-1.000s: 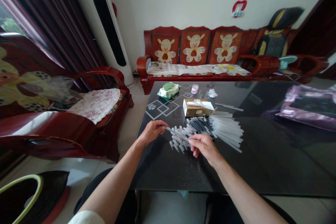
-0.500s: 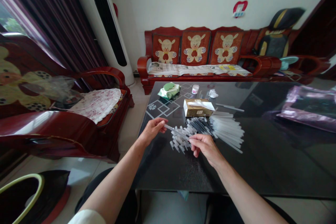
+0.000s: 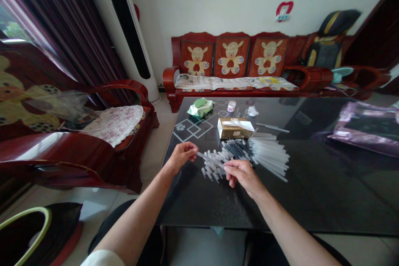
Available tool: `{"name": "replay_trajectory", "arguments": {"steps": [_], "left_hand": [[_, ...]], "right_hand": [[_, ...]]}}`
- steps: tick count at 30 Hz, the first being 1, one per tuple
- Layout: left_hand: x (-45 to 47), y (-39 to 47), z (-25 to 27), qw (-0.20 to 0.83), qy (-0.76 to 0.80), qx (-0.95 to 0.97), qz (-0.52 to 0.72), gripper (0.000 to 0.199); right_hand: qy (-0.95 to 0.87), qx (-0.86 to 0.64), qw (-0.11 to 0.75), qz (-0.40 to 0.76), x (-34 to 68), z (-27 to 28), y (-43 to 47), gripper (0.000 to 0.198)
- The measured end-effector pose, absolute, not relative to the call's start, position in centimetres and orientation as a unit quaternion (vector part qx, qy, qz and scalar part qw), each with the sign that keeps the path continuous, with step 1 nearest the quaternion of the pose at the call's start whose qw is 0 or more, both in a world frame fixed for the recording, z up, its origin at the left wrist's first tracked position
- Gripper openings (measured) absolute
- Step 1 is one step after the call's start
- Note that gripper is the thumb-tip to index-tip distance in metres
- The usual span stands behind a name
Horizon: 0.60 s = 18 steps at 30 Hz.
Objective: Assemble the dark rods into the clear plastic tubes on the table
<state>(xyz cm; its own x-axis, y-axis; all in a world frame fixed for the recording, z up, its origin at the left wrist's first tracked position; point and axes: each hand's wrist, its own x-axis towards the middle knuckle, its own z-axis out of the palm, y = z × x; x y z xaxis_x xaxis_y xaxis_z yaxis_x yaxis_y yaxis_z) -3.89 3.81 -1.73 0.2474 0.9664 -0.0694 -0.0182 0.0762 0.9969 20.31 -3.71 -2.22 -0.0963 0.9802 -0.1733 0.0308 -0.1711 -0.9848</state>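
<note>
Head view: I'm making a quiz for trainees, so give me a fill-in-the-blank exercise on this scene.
1. Both hands hold one thin ___ between them.
2. The left hand pinches one end; the ___ hand takes the other.
3. The tissue box stands on the black ___.
Missing: tube; right; table

**No readable text in view**

Nothing can be read. The tissue box [image 3: 235,128] on the black table [image 3: 311,191] carries a small white label, and a red-and-white sign [image 3: 284,10] hangs on the wall, but both are too small to make out.
</note>
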Motion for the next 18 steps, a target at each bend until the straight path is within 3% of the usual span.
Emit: {"name": "replay_trajectory", "arguments": {"steps": [5,10,18], "left_hand": [[-4.04,3.64,-1.5,0.607,0.418,0.515,0.439,0.04],[-3.78,3.7,-1.53,0.56,0.473,0.54,0.414,0.045],[-3.67,3.72,-1.94,0.583,0.444,0.535,0.421,0.036]], "right_hand": [[-0.489,-0.519,0.434,0.551,20.29,-2.25,-3.74,0.032],[-0.493,-0.513,0.434,0.553,20.34,-2.39,-3.7,0.033],[-0.491,-0.513,0.427,0.559,20.36,-2.63,-3.73,0.034]]}}
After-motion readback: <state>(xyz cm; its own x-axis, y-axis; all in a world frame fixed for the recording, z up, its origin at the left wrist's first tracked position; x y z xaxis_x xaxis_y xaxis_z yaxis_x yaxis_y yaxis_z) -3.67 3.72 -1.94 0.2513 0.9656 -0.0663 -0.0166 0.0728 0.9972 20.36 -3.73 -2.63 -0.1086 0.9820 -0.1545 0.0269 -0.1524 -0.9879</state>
